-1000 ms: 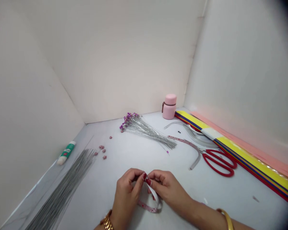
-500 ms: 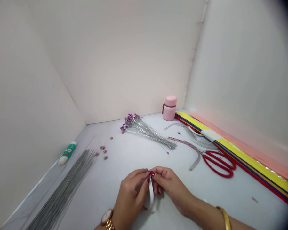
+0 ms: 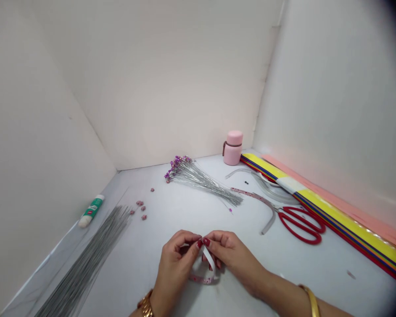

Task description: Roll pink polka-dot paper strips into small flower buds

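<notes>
My left hand (image 3: 174, 264) and my right hand (image 3: 234, 255) meet low in the middle, thumbs and fingertips pinched together. Between them they grip a narrow paper strip (image 3: 209, 259), white on one face and pink with small dark spots on the other. It hangs below the fingertips in a loose loop, partly hidden behind my left hand. What the fingertips do to its end is too small to make out. Several little pink folded paper pieces (image 3: 143, 208) lie left of my hands. A similar patterned strip (image 3: 251, 194) rests to the right, by red-handled scissors (image 3: 302, 224).
A bundle of bare wires (image 3: 89, 259) and a glue stick (image 3: 91, 211) lie at the left. Purple-tipped wires (image 3: 201, 178) fan out at the back near a pink flask (image 3: 232, 149). Clear tubing (image 3: 273, 193) and long coloured sheets (image 3: 343, 220) run along the right wall.
My left hand has shifted slightly left and turned. The strip's loop has swung open below the fingers, so its pink patterned face now shows. The right hand stays nearly where it was.
</notes>
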Demonstrator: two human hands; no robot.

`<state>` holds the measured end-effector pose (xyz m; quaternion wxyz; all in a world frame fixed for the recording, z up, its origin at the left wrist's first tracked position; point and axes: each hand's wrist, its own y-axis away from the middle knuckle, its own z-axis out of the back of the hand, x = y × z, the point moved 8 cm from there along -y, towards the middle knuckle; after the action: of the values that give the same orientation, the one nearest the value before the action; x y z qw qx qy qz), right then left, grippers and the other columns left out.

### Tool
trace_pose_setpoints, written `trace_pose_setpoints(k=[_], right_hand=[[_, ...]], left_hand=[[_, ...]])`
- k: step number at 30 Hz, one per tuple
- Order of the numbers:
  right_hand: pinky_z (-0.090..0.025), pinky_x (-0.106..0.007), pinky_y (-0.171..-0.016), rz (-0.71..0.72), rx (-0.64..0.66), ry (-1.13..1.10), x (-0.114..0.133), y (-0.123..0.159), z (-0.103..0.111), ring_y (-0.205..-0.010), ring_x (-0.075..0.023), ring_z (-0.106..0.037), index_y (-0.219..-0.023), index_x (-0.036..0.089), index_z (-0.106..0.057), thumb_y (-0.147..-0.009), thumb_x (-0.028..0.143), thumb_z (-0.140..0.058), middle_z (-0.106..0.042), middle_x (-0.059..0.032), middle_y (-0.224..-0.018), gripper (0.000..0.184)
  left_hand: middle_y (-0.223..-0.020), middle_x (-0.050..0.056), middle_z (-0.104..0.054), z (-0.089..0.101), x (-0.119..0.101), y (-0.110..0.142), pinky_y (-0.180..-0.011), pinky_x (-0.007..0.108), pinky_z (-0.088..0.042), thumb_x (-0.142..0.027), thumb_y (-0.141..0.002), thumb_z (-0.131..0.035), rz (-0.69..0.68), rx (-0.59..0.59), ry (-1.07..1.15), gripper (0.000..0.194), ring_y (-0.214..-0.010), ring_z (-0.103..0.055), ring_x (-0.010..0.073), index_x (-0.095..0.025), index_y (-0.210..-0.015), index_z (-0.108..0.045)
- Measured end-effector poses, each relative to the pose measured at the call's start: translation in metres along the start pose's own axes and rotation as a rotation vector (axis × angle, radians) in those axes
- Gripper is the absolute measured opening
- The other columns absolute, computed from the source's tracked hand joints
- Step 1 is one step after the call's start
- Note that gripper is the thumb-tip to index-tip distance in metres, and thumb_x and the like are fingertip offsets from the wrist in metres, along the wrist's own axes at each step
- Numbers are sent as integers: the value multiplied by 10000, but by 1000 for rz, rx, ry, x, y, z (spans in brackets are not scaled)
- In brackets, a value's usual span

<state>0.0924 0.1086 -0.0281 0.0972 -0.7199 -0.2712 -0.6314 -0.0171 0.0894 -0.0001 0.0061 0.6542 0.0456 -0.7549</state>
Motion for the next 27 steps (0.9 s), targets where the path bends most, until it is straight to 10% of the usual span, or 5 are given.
trace_pose_setpoints(k=[13, 22, 27], right_hand=[[-273, -176, -440, -35, 54, -143, 6, 4, -9, -420, -50, -416, -694, 111, -575, -672, 477, -610, -552, 16, -528, 369], [-282, -173, -444, -20, 10, -188, 7, 5, -6, -430, -40, -396, -689, 103, -604, -682, 466, -603, -552, 7, -579, 363], [-275, -176, -441, -21, -6, -160, 8, 4, -4, -434, -46, -395, -756, 107, -617, -675, 451, -616, -570, 4, -582, 353]], left_hand=[[-606, 30, -639, 5, 2, 5, -547, 254, -489, -287, -709, -598, 39, -100, 18, 142, -608, -606, 171, -154, -737, -641], [-781, 43, -620, -2, -15, 7, -676, 265, -489, -207, -774, -529, -149, 21, -126, 115, -698, -598, 155, -179, -796, -638], [-719, 29, -625, -6, -5, 5, -609, 249, -485, -259, -773, -542, -24, 55, 63, 142, -633, -596, 141, -157, -841, -612]])
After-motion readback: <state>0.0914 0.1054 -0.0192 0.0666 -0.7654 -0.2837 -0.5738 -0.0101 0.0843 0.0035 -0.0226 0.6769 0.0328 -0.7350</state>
